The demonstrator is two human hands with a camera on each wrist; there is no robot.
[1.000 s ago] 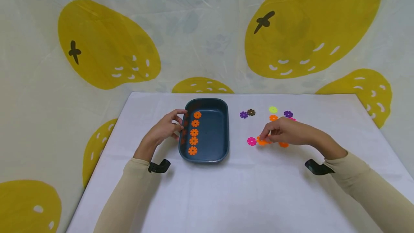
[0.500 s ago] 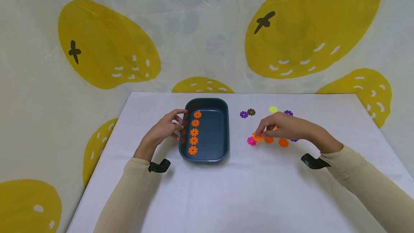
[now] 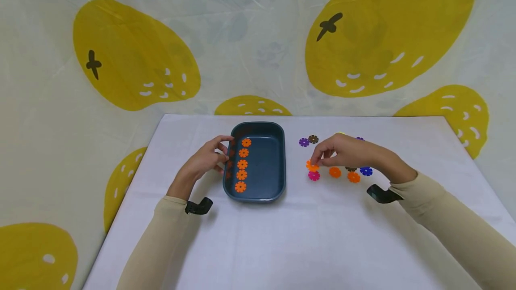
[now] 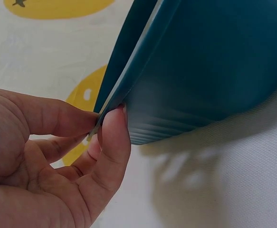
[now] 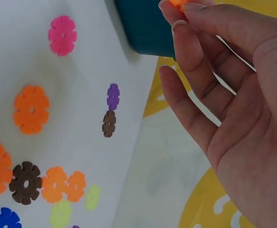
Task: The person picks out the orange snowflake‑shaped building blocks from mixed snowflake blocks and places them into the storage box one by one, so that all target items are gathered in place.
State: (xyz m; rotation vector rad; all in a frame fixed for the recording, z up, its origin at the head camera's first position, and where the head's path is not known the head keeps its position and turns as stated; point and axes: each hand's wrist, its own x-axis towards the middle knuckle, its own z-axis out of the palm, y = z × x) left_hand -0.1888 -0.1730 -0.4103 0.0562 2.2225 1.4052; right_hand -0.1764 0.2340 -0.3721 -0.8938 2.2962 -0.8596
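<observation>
The right hand (image 3: 346, 153) is in the middle right of the head view, a little above the table (image 3: 322, 236), and its thumb and forefinger pinch an orange disc (image 3: 311, 165) at the fingertips; in the right wrist view only a small piece of this disc (image 5: 178, 3) shows at the top edge, between the fingertips. The left hand (image 3: 205, 160) is in the middle left of the frame and grips the left rim of the tray (image 3: 280, 164), with the thumb under the rim and the fingers curled over it, as the left wrist view shows well. The tray lies to the left of the held disc, with bare cloth between them, so the right hand is the one that carries the disc and the left hand is the one near the tray. The long axis of the tray goes from the near edge of the table toward the far edge, and five orange discs (image 3: 242, 164) lie inside in a line along this axis, close to the left wall; the right part of the floor is bare. Just below the held disc a pink disc (image 3: 314, 175) lies on the table, and to its right two orange ones (image 3: 335, 172), then a blue one (image 3: 366, 171). A purple disc (image 3: 304, 142) and a brown disc (image 3: 313, 139) lie further up, touching each other.
</observation>
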